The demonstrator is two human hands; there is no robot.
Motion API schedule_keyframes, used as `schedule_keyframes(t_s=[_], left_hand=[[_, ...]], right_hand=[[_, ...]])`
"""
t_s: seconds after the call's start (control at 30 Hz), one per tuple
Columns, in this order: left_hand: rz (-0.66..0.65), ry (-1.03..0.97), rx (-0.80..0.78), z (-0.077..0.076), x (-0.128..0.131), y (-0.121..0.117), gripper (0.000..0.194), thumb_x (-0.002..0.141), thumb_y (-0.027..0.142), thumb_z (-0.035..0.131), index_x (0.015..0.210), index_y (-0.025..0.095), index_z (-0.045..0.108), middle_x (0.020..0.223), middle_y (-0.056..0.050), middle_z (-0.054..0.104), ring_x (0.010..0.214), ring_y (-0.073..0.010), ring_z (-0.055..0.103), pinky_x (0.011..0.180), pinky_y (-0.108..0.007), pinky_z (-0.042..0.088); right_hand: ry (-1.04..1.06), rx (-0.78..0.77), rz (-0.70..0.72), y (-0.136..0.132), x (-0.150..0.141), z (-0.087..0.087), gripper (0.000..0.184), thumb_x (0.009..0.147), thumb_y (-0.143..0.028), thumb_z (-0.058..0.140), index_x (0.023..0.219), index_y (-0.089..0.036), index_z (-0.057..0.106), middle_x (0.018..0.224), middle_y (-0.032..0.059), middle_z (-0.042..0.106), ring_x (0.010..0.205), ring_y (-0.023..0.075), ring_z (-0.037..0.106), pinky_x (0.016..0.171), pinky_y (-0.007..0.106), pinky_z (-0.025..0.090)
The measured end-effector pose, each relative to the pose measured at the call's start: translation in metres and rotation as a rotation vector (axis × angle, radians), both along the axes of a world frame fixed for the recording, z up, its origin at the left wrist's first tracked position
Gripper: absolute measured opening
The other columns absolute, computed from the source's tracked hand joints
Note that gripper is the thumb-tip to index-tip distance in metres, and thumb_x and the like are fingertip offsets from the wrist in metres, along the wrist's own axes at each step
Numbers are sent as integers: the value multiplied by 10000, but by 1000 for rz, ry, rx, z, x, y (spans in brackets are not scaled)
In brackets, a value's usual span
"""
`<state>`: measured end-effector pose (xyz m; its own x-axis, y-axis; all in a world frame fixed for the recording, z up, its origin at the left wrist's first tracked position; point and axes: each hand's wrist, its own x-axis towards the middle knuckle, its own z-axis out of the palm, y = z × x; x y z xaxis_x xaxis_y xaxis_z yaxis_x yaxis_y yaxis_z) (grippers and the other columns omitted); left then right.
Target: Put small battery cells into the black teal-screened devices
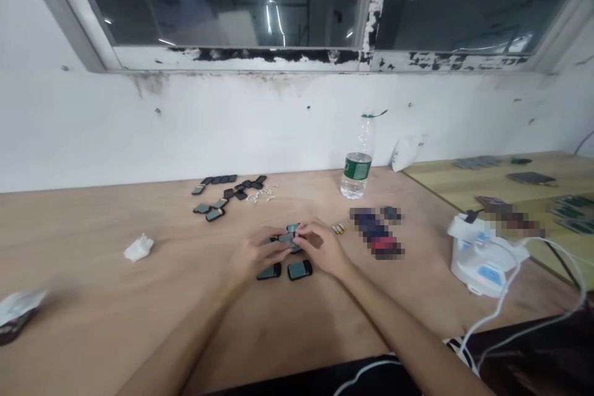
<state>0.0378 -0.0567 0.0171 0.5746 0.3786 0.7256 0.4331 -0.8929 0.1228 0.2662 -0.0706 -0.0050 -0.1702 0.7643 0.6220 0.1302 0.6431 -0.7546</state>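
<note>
My left hand (254, 252) has its fingers closed on the left side of a small dark device (286, 238) with a grey-green face. From the other side, my right hand (323, 250) pinches at that device's right edge. Whether a tiny part sits between the right fingertips is too small to tell. Just below the hands lie two similar devices, one on the left (269, 271) and one on the right (299, 270). Another device (292, 228) shows behind the fingers, partly covered. Several small batteries (339, 229) rest just right of my right hand.
Farther back are dark cases (240, 190), grey-green-faced devices (215, 215) and small white pieces (260, 193). A water bottle (356, 174) stands near the wall. Crumpled tissue (138, 248) lies left. At right are blurred-out items (377, 232) and a white appliance (480, 260) with cables.
</note>
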Motion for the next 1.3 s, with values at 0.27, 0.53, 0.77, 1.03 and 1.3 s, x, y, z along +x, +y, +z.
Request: schedule_keyframes(t_s=[0.27, 0.53, 0.77, 1.03, 1.3], left_hand=[[33, -22, -64, -1, -2, -1, 125, 982, 299, 657, 948, 247, 766, 1133, -76, 752, 968, -223, 749, 830, -338, 652], [162, -153, -209, -3, -5, 9, 151, 937, 369, 711, 886, 249, 785, 1086, -62, 764, 941, -236, 749, 827, -378, 654], [386, -282, -473, -15, -37, 43, 279, 835, 522, 781, 850, 246, 819, 1057, -92, 795, 987, -309, 758, 924, -487, 629], [348, -210, -601, -38, -50, 66, 342, 770, 572, 788, 809, 234, 822, 1040, -95, 812, 840, -286, 782, 725, -397, 671], [286, -72, -483, 2, -41, 35, 347, 902, 559, 664, 798, 264, 816, 952, -65, 772, 862, -248, 744, 792, -377, 623]], right_hand=[[-150, 23, 48, 1, 4, -2, 176, 921, -338, 706, 1062, -232, 701, 1081, 88, 707, 945, 216, 697, 820, 349, 616], [-263, 60, -96, 1, 22, 16, 362, 991, -214, 550, 1335, -268, 647, 1228, 76, 703, 1098, 223, 665, 1011, 395, 534], [-646, -99, -331, 23, 84, 9, 430, 695, -3, 604, 1018, -223, 784, 1136, 92, 703, 1132, 310, 580, 1032, 465, 468], [-735, -121, -268, 24, 93, -1, 443, 694, -5, 618, 1026, -243, 789, 1241, 86, 690, 1261, 327, 542, 1096, 505, 418], [-683, -70, -250, 22, 89, -1, 338, 746, -43, 662, 1009, -225, 772, 1180, 97, 691, 1216, 311, 540, 1085, 497, 414]])
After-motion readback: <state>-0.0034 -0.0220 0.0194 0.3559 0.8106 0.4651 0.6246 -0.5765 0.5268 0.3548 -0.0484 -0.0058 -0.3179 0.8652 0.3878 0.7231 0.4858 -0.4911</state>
